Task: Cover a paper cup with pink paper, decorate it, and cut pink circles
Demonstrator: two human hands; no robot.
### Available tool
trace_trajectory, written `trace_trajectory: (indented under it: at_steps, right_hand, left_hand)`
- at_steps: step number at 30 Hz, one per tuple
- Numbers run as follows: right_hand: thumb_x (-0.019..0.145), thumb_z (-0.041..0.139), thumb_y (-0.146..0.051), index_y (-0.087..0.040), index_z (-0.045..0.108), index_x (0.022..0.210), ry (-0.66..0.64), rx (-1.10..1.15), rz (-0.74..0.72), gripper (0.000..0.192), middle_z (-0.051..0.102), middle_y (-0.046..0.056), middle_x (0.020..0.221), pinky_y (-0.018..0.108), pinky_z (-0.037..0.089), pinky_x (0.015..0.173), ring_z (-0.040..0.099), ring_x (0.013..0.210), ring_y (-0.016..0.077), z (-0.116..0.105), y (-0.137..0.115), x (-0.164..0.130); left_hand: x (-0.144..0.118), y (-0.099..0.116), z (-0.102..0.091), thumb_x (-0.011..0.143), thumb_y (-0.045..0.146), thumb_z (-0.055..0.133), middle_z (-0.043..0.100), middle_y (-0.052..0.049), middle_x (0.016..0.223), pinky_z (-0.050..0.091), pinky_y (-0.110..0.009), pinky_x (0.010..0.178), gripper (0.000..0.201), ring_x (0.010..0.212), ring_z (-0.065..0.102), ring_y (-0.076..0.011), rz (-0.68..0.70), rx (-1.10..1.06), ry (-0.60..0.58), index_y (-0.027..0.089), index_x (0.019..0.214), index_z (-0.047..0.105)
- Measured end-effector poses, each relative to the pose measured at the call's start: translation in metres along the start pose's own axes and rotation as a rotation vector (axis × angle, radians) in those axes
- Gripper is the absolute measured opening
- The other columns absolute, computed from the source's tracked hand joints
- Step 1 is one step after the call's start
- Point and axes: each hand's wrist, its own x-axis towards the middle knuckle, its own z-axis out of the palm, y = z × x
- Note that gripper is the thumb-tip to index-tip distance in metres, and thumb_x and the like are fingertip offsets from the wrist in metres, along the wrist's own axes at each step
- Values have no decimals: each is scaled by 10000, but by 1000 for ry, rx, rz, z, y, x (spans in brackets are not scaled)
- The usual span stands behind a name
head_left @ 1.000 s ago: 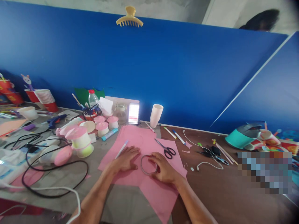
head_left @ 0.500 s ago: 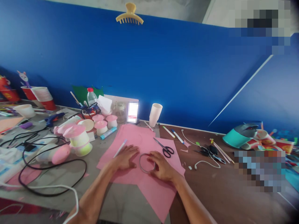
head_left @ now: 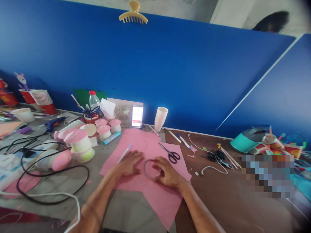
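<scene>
My left hand (head_left: pixel 130 162) lies flat on the pink paper (head_left: pixel 161 202), fingers stretched out and pressing it to the table. A pale marker (head_left: pixel 123 153) rests on the paper beside its far side. My right hand (head_left: pixel 168 173) has its fingers curled round the right side of a thin grey ring (head_left: pixel 145 169), which sits on the paper; part of the ring is hidden by the fingers. Just beyond my right hand, scissors (head_left: pixel 171 153) with dark handles lie on the paper, blades partly toward the wall.
Pink-topped paper cups (head_left: pixel 79 144) and a looped black cable (head_left: pixel 52 203) crowd the left. At the back stand white cups (head_left: pixel 160 118) and a glass jar (head_left: pixel 124 116). Markers (head_left: pixel 184 141), a white cord (head_left: pixel 213 168) and a teal container (head_left: pixel 243 140) lie right.
The view has shifted very slightly, so everything sits a little further left. Both hands, the ring and the paper hold their places.
</scene>
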Motion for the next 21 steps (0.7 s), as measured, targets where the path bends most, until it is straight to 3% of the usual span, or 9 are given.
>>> trace_trajectory:
  at_steps: [21]
  right_hand:
    - [688,900,-251,-200,753,1110,-17,47,49,450,575,164,1466,539,361,1215,475,1429,354,-2,-4,1]
  left_hand:
    - [1,-5,4,824,494,764,432,-97,1667,217,-567,1286,764,1577,297,-361,12,-14,22,294,1522,526]
